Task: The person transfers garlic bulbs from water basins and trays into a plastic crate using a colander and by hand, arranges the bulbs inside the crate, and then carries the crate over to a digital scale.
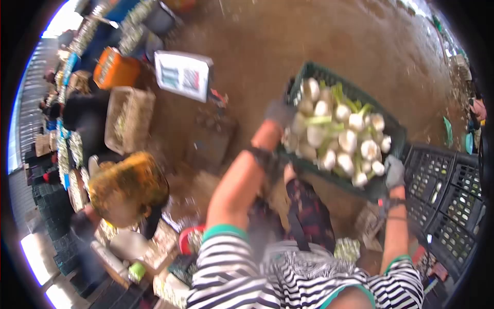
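A dark green plastic crate hangs tilted in front of my body. White garlic bulbs with short green stems fill it. My left hand, in a grey glove and smeared by motion, grips the crate at its left end. At the right end, my gloved right hand is closed on the rim. The fingers of both hands are partly hidden behind the crate's edge.
Black slatted crates stand close on my right. To the left are a stained yellow container, a pale crate, an orange crate and a white printed box. Brown wet-looking floor stretches ahead.
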